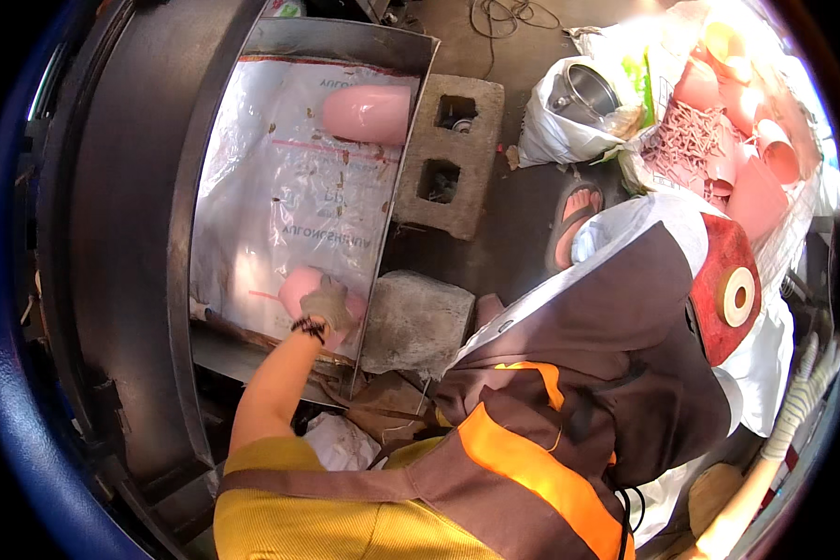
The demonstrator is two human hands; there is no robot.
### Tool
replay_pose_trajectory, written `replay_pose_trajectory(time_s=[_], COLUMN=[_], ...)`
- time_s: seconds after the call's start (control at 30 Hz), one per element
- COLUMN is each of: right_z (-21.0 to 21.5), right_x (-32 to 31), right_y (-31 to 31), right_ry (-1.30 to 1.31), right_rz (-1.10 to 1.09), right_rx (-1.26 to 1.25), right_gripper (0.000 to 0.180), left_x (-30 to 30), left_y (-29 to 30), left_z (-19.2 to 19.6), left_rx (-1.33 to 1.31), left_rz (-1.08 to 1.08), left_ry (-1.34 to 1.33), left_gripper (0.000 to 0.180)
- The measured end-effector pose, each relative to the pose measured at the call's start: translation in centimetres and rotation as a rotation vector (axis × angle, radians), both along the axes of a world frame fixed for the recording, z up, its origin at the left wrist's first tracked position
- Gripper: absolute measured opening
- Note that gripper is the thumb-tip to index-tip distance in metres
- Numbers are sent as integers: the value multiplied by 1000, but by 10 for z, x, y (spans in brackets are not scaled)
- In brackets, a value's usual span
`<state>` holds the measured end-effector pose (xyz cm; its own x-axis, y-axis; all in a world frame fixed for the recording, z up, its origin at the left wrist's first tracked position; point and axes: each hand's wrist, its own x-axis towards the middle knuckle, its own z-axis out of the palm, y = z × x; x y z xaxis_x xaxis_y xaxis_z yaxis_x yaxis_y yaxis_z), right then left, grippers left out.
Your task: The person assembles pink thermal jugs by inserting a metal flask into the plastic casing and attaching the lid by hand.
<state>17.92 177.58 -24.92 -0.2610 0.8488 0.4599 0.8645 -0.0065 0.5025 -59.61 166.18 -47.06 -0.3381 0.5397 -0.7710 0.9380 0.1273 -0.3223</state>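
My left hand (325, 303), in a pale glove, is closed on a pink plastic cup-like piece (299, 285) at the near end of a metal tray (336, 35). The hand covers part of that piece. Farther up the tray, a second smooth pink cup-like piece (369, 114) lies on its side on the printed plastic sheet (289, 191). At the far right edge of the view is my right hand (809, 381), in a striped glove. Its fingers are stretched and apart, with nothing visible in them.
Concrete blocks (487, 149) stand along the tray's right side. A large white sack (658, 107) holds several pink cups and thin pink scraps. Beside it, a white bag (537, 126) holds a metal pot (588, 91). A red pad with a cream ring (737, 297) lies to my right.
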Motion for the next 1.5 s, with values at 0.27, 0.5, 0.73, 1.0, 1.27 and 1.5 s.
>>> replay_pose_trajectory(time_s=[0.27,0.5,0.73,1.0,1.27,1.5], right_z=[-52,-57,-58,-39,-43,-27], right_x=[-80,-265,-287,-245,-241,-233], right_y=[39,17,12,-5,-22,10], right_ry=[948,1512,2893,1574,1166,1047], right_rz=[281,344,171,509,558,397], right_rx=[-52,-649,-1155,-665,-403,-858], right_gripper=[41,48,52,43,41,41], left_x=[9,40,175,246,352,374], left_y=[18,192,206,248,216,216], left_z=[28,182,151,229,230,214], left_rx=[349,1255,583,766,766,805], left_rz=[-80,169,688,428,-747,-1071], left_ry=[55,-1220,-2093,-1554,-926,-795], left_gripper=[39,39,38,30,38,34])
